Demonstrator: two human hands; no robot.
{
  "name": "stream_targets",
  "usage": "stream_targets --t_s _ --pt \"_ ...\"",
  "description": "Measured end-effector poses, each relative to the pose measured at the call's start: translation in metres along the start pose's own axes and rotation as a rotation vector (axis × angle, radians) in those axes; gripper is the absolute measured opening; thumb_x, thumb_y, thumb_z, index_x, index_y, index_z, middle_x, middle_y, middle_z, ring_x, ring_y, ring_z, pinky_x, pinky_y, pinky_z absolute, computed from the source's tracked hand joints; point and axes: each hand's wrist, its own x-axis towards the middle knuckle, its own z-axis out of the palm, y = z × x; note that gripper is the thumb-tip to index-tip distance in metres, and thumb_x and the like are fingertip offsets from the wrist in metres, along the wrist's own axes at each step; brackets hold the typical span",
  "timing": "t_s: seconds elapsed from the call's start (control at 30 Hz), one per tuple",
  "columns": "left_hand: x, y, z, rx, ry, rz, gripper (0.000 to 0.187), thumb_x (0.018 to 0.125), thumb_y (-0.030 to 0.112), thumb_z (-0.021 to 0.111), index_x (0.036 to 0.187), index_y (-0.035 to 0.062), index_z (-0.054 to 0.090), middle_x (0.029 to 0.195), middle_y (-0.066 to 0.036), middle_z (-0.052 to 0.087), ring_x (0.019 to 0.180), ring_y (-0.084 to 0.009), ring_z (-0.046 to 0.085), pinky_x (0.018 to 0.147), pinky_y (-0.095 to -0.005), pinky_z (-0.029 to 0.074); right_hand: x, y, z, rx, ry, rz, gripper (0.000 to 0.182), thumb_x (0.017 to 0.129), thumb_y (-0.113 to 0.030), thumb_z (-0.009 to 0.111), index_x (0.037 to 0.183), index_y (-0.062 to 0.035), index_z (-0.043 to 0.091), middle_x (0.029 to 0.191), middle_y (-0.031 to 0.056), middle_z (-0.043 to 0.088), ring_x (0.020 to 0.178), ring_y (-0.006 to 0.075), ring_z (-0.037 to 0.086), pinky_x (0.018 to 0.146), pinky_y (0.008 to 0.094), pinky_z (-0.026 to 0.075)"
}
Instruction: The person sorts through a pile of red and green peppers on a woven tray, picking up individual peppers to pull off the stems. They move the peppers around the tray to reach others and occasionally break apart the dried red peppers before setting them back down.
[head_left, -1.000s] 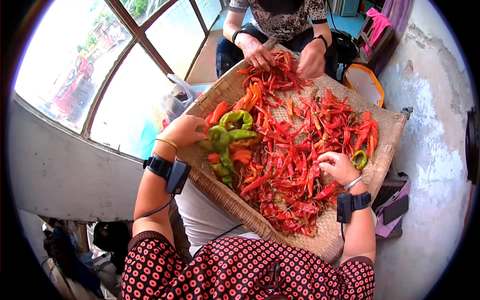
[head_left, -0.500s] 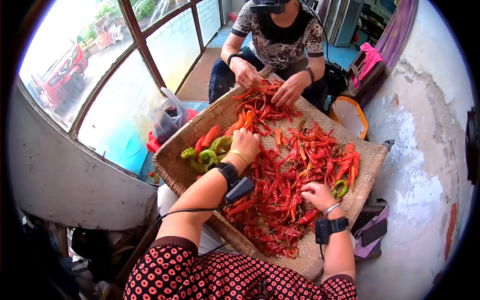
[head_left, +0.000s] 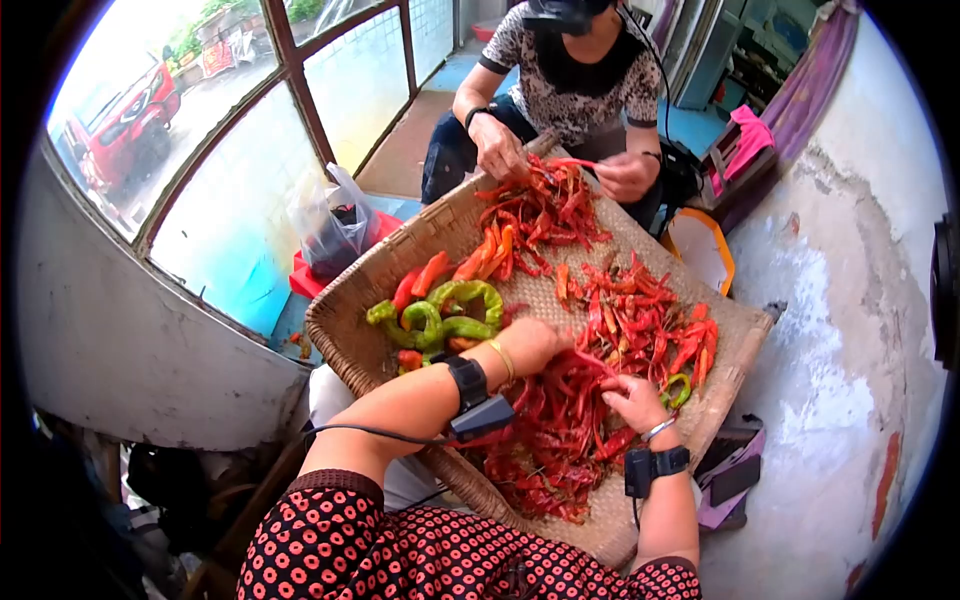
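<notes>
My left hand (head_left: pixel 535 345) is over the middle of a large woven basket tray (head_left: pixel 745 345), slightly blurred, its fingers closed on one end of a long red chili pepper (head_left: pixel 592 363). That pepper stretches across to my right hand (head_left: pixel 635 402), whose thumb and fingertips are pinched at its other end. Beneath both hands spreads a wide layer of dried red chili peppers (head_left: pixel 545 440). Curled green peppers (head_left: pixel 465 300) lie to the left of my left hand, beside orange-red peppers (head_left: pixel 430 272). One small green pepper (head_left: pixel 680 390) curves just right of my right hand.
Across the tray a person (head_left: pixel 570 90) sits with both hands at a pile of red chilies (head_left: pixel 550 205), one holding a red pepper. A plastic bag (head_left: pixel 335 225) stands left of the tray. A rough wall (head_left: pixel 830 330) rises at the right, windows at the left.
My left hand has moved from the orange and green peppers down and right, towards my right hand. A red pepper now spans both hands. The other person's hand has lifted a red pepper.
</notes>
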Motion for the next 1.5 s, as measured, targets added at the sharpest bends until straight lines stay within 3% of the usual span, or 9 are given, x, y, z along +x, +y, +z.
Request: stream_targets --t_s 0.17,0.43,0.57,0.63,0.7,0.93,1.1,1.23,1.5 --pt "0.004 0.012 0.010 -0.365 0.226 0.163 0.036 0.067 0.006 0.055 0.102 0.0113 0.059 0.082 -0.013 0.061 0.072 -0.0321 0.059 0.063 -0.0392 0.048 -0.004 -0.026 0.000 0.069 0.030 -0.128 0.033 0.074 -0.014 0.061 0.106 -0.0047 0.059 0.086 0.0080 0.065 0.079 0.0148 0.059 0.073 0.0272 0.046" --pt "0.004 0.007 -0.007 -0.436 0.317 -0.099 0.046 0.069 0.014 0.063 0.114 0.0117 0.052 0.076 -0.016 0.061 0.069 -0.0335 0.059 0.062 -0.0414 0.047 0.004 -0.017 0.001 0.133 0.007 -0.002 0.026 0.078 -0.014 0.061 0.100 0.0002 0.058 0.080 0.0026 0.061 0.068 0.0128 0.058 0.064 0.0257 0.048" --pt "-0.003 0.004 -0.017 -0.173 0.083 -0.281 0.030 0.078 0.026 0.054 0.103 0.0087 0.056 0.076 -0.013 0.062 0.071 -0.0314 0.060 0.064 -0.0423 0.046 0.004 -0.046 -0.004 0.080 0.065 -0.054 0.023 0.078 -0.015 0.061 0.095 0.0000 0.058 0.075 0.0021 0.060 0.062 0.0097 0.057 0.058 0.0243 0.047" --pt "-0.003 0.002 -0.020 0.084 0.046 -0.294 0.025 0.081 0.028 0.051 0.094 0.0103 0.064 0.086 -0.009 0.065 0.082 -0.0242 0.062 0.072 -0.0416 0.043 0.008 -0.070 -0.010 -0.171 -0.004 -0.127 0.024 0.077 -0.018 0.061 0.093 -0.0010 0.060 0.074 0.0055 0.061 0.063 0.0122 0.058 0.060 0.0264 0.047" --pt "-0.005 -0.010 -0.010 0.203 -0.012 -0.296 0.022 0.081 0.025 0.048 0.085 0.0130 0.067 0.087 -0.007 0.065 0.085 -0.0202 0.062 0.076 -0.0386 0.039 0.017 -0.093 -0.007 -0.382 0.037 -0.202 0.025 0.075 -0.024 0.062 0.092 -0.0057 0.061 0.082 0.0144 0.062 0.075 0.0299 0.060 0.069 0.0356 0.048" --pt "-0.012 -0.015 -0.029 0.280 -0.263 -0.344 0.021 0.081 0.023 0.048 0.085 0.0163 0.068 0.089 -0.002 0.066 0.085 -0.0179 0.062 0.076 -0.0381 0.036 0.075 -0.085 0.058 -0.673 0.251 -0.556 0.032 0.069 -0.021 0.066 0.098 -0.0080 0.057 0.091 0.0109 0.056 0.090 0.0303 0.052 0.079 0.0387 0.044" --pt "-0.017 -0.031 -0.051 0.303 -0.291 -0.407 0.020 0.078 0.023 0.052 0.088 0.0155 0.069 0.092 -0.004 0.066 0.087 -0.0178 0.062 0.068 -0.0325 0.046 0.069 -0.078 0.071 -0.796 0.167 -0.377 0.025 0.070 -0.032 0.064 0.074 -0.0075 0.060 0.077 0.0107 0.057 0.078 0.0305 0.053 0.071 0.0401 0.045" --pt "-0.015 -0.036 -0.066 0.150 -0.351 -0.382 0.022 0.073 0.027 0.056 0.080 0.0111 0.069 0.082 -0.008 0.066 0.082 -0.0224 0.063 0.068 -0.0338 0.047 0.046 -0.068 0.051 -0.790 -0.016 -0.375 0.024 0.070 -0.029 0.063 0.087 -0.0122 0.063 0.084 0.0082 0.059 0.087 0.0279 0.054 0.075 0.0401 0.045" --pt "-0.012 -0.022 -0.070 -0.027 -0.394 -0.195 0.025 0.068 0.037 0.063 0.081 0.0172 0.068 0.076 -0.007 0.064 0.076 -0.0258 0.061 0.069 -0.0390 0.046 0.023 -0.072 -0.006 -0.496 0.025 -0.247 0.017 0.069 -0.026 0.061 0.071 -0.0089 0.061 0.071 0.0098 0.059 0.072 0.0278 0.056 0.065 0.0369 0.046"
